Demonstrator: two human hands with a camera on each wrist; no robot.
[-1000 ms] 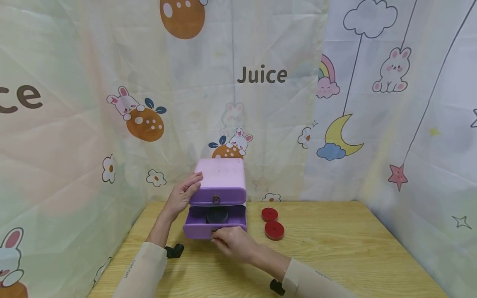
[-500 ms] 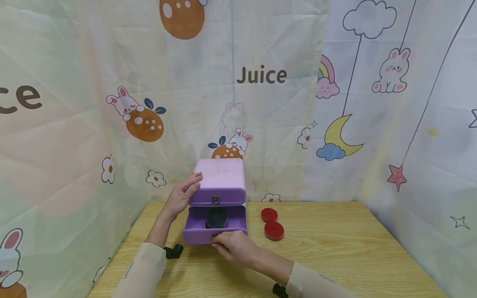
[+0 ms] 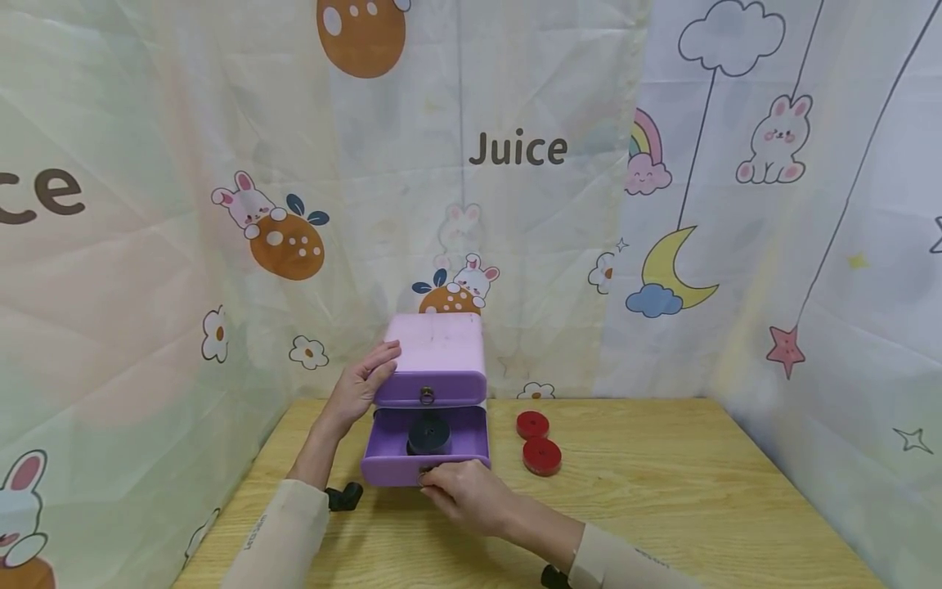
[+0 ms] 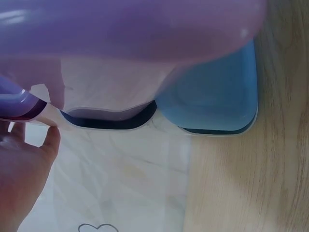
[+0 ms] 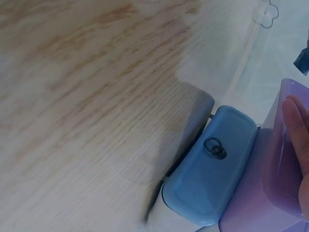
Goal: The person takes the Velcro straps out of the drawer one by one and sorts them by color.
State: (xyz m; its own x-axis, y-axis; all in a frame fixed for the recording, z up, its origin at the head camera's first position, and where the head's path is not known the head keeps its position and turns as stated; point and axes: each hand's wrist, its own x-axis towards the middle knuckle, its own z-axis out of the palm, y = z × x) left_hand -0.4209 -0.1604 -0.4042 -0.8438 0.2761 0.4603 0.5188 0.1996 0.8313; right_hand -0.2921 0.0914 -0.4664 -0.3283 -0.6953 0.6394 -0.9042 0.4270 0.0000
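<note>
A small chest with a pink top (image 3: 437,343) stands on the table in the head view. Its middle purple drawer (image 3: 386,471) is pulled out, and a dark round disc (image 3: 430,432) lies inside. At that drawer's front, my right hand (image 3: 474,496) pinches the pull, mostly hidden by the fingertips. My left hand (image 3: 356,388) rests against the upper left side, fingers extended over the top edge. Above the pulled-out drawer, the top drawer (image 3: 393,388) with its ring pull is closed. A blue drawer (image 5: 207,166), also with a ring, sits lowest in the right wrist view.
Two red discs (image 3: 532,424) lie close together on the wooden table (image 3: 662,491), right of the chest. Black pieces (image 3: 344,496) show beside both wrists. Printed cloth (image 3: 545,229) hangs behind and at both sides.
The purple drawer has slid out toward me along with my right hand, so more of the dark disc shows. My left hand has stayed in place on the chest.
</note>
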